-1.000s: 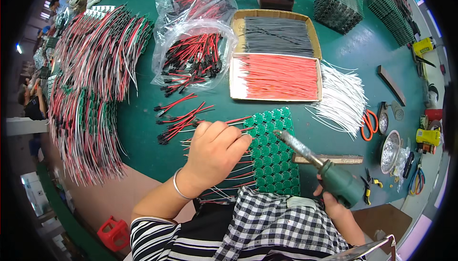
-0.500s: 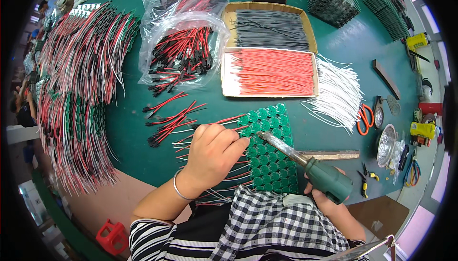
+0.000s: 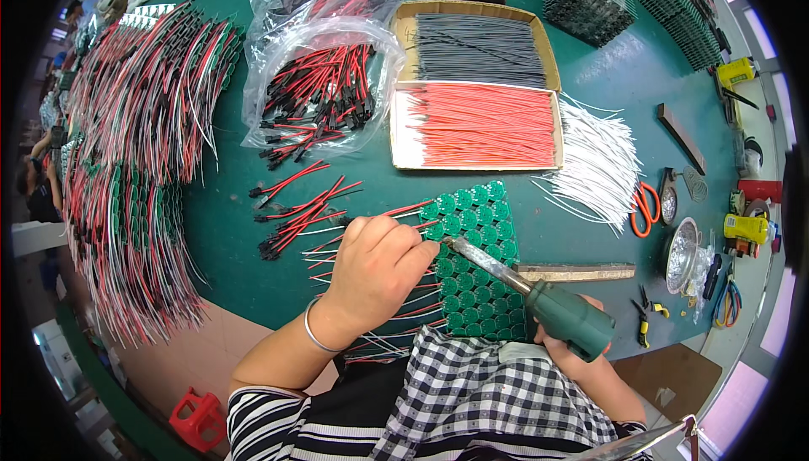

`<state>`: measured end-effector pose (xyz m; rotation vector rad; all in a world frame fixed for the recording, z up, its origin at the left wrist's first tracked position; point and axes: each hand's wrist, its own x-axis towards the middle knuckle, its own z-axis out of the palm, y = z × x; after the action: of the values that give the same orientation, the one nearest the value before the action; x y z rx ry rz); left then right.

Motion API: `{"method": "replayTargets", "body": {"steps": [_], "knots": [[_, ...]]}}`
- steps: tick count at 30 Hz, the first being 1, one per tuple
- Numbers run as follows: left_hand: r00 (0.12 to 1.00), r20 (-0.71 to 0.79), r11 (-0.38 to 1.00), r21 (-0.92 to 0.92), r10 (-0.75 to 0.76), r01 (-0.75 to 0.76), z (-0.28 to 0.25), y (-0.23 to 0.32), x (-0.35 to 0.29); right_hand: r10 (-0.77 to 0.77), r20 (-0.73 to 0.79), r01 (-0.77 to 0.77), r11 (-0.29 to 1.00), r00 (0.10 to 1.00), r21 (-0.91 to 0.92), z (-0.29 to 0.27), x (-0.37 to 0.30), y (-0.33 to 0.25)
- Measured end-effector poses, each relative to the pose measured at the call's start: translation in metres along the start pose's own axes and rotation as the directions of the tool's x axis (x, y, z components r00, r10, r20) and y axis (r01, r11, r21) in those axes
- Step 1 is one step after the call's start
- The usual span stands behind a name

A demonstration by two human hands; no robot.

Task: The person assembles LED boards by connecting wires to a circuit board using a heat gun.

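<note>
A panel of small round green circuit boards (image 3: 480, 259) lies on the green table in front of me, with red and white wires sticking out of its left side. My left hand (image 3: 379, 267) rests closed on the panel's left edge, pinching a wire there. In my right hand (image 3: 581, 351) is a soldering iron (image 3: 539, 297) with a green handle. Its metal tip touches the panel just right of my left fingers.
A cardboard tray (image 3: 476, 90) holds grey and red wires; white wires (image 3: 598, 166) lie beside it. Clear bags of red-black leads (image 3: 320, 94) sit at the back, loose leads (image 3: 295, 208) near the panel. Finished wired boards (image 3: 126, 183) pile up left. Orange scissors (image 3: 645, 204) and tools lie right.
The view has shifted slightly. My left hand stays on the panel's left edge. The iron's tip has slid a little closer to my left fingers.
</note>
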<state>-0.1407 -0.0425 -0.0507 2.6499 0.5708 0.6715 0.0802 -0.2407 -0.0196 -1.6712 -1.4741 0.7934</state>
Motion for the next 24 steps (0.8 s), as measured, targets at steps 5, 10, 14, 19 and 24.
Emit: {"method": "replayTargets", "body": {"steps": [5, 10, 14, 19, 24], "knots": [[0.999, 0.045, 1.000, -0.008, -0.018, 0.018, -0.003, 0.001, 0.002, -0.040, 0.023, 0.042, 0.995, 0.999, -0.087, -0.002, -0.007, 0.002], [0.999, 0.043, 1.000, -0.018, -0.009, 0.009, -0.002, 0.000, 0.003, 0.241, -0.014, -0.236, 0.958, 0.970, 0.163, -0.006, -0.025, 0.002], [0.999, 0.044, 1.000, -0.021, -0.005, 0.005, 0.000, 0.000, 0.003, 0.275, -0.042, -0.257, 0.934, 0.960, 0.250, -0.002, -0.021, 0.000], [0.999, 0.014, 0.999, 0.007, -0.040, 0.040, 0.000, 0.002, 0.006, 0.208, -0.067, -0.185, 0.950, 0.976, 0.250, -0.003, -0.015, 0.002], [0.996, 0.001, 0.995, 0.030, -0.093, 0.093, 0.001, 0.012, 0.015, 0.044, -0.023, -0.043, 0.999, 0.999, 0.020, -0.003, -0.021, 0.013]]}}
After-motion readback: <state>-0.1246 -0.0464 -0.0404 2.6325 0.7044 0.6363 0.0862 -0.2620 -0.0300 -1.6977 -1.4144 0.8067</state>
